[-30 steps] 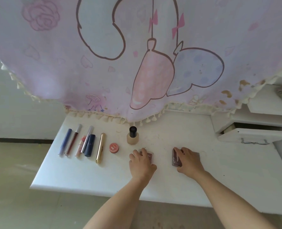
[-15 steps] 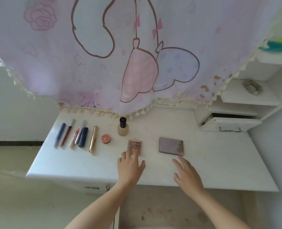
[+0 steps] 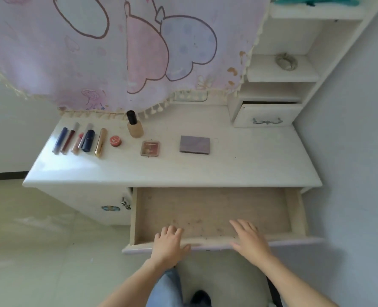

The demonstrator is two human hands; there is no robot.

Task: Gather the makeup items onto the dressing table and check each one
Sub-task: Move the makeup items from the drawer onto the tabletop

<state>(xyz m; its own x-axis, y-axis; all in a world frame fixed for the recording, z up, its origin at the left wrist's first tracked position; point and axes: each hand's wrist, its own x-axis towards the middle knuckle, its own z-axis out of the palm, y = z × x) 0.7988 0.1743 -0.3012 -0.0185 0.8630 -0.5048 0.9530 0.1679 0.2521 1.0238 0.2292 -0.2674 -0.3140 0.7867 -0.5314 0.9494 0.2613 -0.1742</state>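
Observation:
On the white dressing table (image 3: 250,165) lie a blue tube (image 3: 59,140), a dark red gloss (image 3: 69,139), a small pink tube (image 3: 77,143), a navy lipstick (image 3: 88,139) and a gold tube (image 3: 101,142) in a row at the left. Right of them are a red round pot (image 3: 115,141), a foundation bottle (image 3: 135,127) standing upright, a small blush compact (image 3: 150,148) and a closed purple-grey palette (image 3: 194,144). Below the top, the wide drawer (image 3: 205,207) stands pulled out with nothing in it. My left hand (image 3: 169,242) and my right hand (image 3: 250,240) rest on its front rim, holding nothing.
A pink cartoon cloth (image 3: 117,52) hangs over the back of the table. At the right, a small drawer (image 3: 265,117) is slightly open under shelves holding a scrunchie (image 3: 285,62). A cabinet door (image 3: 90,202) is left of the drawer. My leg in jeans (image 3: 168,286) is below.
Both hands left the compact and the palette on the table and came down to the drawer's front rim. The view pulled back and down, showing the open drawer.

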